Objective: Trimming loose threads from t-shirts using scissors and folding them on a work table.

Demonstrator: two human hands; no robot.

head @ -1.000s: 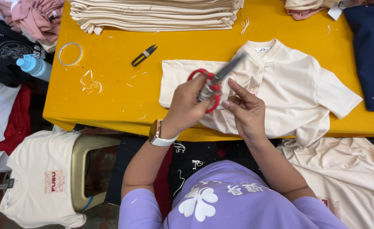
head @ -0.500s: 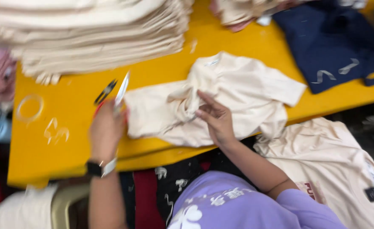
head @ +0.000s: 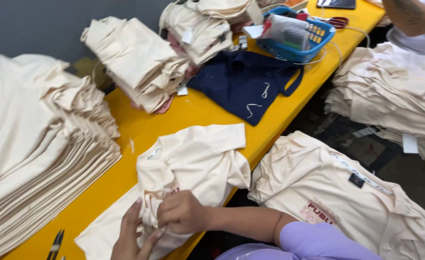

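A cream T-shirt (head: 198,159) lies crumpled on the yellow table (head: 193,113) in front of me. My right hand (head: 181,212) is closed on a bunched fold near the shirt's lower part. My left hand (head: 133,236) rests right beside it with its fingers straight, holding the same fabric against its thumb. Black-handled scissors (head: 56,243) lie on the table at the bottom left, a little apart from my left hand.
A tall stack of folded cream shirts (head: 29,159) fills the left. Another cream pile (head: 135,62), a navy garment (head: 244,82) and a blue basket (head: 299,38) sit farther back. More cream shirts (head: 390,96) are piled to the right, below another person's arm (head: 410,14).
My left hand has put the scissors down on the table and come back to the shirt. Both hands now grip the fabric. The view has swung to the right along the table.
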